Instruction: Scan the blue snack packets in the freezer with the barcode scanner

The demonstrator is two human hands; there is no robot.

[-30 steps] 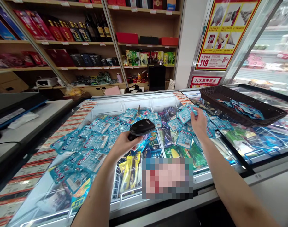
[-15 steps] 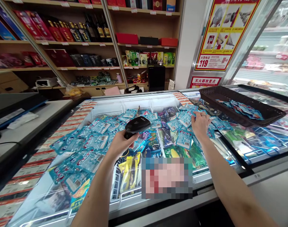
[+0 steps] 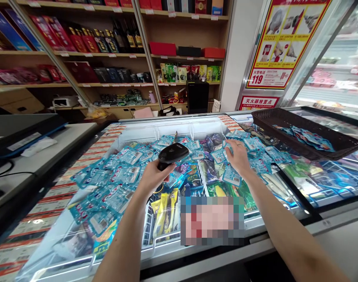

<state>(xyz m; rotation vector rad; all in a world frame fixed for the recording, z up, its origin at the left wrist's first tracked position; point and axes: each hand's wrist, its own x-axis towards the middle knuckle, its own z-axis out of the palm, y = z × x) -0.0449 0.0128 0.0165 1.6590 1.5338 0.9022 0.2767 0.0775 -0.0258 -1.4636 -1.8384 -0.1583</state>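
My left hand is wrapped round the handle of a black barcode scanner, whose head points right above the freezer. Over to the right, my right hand reaches down among small blue packets, fingers apart and bent, the tips at a blue packet. No packet is seen lifted in it. Another blue packet, barcode side up, lies just below that hand. Many more blue packets are spread in a loose heap on the glass top left of the scanner.
A dark woven basket holding several blue packets stands at the right on the freezer top. Wrapped ice creams lie under the glass. At the left is a counter with a black device. Stocked shelves stand behind.
My right hand has moved left across the packets, from the right-hand cluster toward its left side. The scanner stays in my left hand, and the view has shifted slightly.
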